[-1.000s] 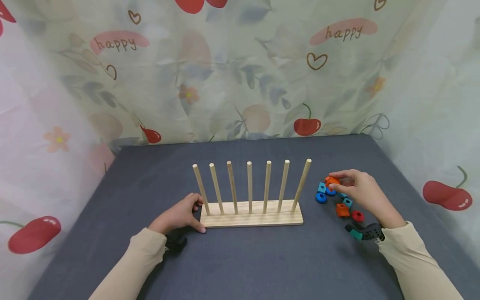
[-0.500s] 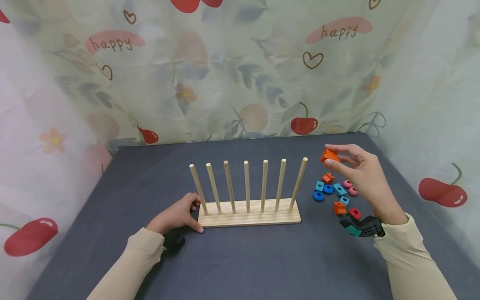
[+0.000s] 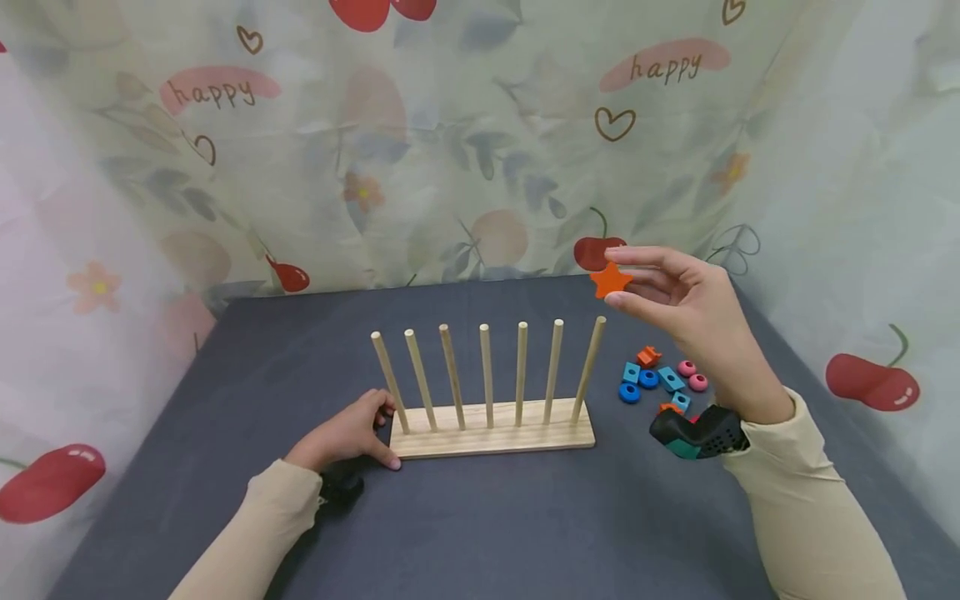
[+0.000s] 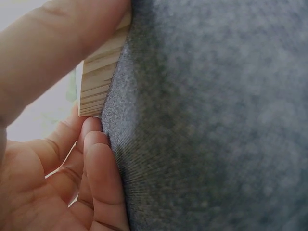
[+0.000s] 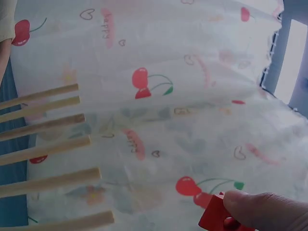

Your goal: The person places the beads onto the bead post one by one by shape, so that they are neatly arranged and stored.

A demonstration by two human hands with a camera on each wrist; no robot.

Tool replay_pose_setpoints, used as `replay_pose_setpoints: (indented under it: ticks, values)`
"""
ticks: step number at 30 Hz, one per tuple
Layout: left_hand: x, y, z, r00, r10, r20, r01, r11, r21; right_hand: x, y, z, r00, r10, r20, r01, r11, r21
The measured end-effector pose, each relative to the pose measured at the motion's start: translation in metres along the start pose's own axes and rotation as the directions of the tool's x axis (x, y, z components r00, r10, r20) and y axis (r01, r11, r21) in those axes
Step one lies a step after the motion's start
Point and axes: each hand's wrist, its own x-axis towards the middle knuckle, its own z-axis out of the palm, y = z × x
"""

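In my right hand point(image 3: 693, 304) I pinch an orange star-shaped bead point(image 3: 610, 281) between thumb and fingers, raised above the rightmost peg's tip. Its flat star face shows in the head view; from the right wrist, the bead point(image 5: 211, 214) shows part of its hole beside my thumb. A wooden peg stand point(image 3: 491, 443) with several upright bare pegs sits mid-table. My left hand point(image 3: 345, 429) holds the stand's left end, thumb at the front edge. Up close in the left wrist view, curled fingers point(image 4: 103, 168) meet the end of the wooden base point(image 4: 98, 86).
Right of the stand lie loose beads: blue rings point(image 3: 628, 393), light blue blocks point(image 3: 670, 380), pink beads point(image 3: 698, 382) and an orange piece point(image 3: 648, 357). More orange and red pieces are partly hidden behind the right wrist camera point(image 3: 697, 433). A printed cloth point(image 3: 450, 167) hangs behind the table.
My right hand has lifted the orange star bead from the loose beads and carried it up and left toward the rightmost peg. The left hand stays on the stand's end.
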Motion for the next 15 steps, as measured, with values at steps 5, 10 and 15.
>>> replay_pose_setpoints:
  ticks: [5, 10, 15]
  values:
    - [-0.001, 0.001, 0.000, 1.000, 0.001, -0.002, -0.001, 1.000, -0.001, 0.008, -0.018, 0.013, 0.995, -0.088, 0.053, 0.086, 0.996, 0.039]
    - [-0.001, 0.001, 0.000, 1.000, 0.006, -0.009, -0.006, 1.000, 0.000, 0.013, -0.024, 0.027, 0.988, -0.143, 0.065, 0.141, 0.989, 0.036]
    - [0.000, 0.000, 0.000, 1.000, 0.001, -0.006, -0.001, 1.000, -0.006, 0.017, -0.024, 0.041, 0.979, -0.186, 0.082, 0.175, 0.976, 0.126]
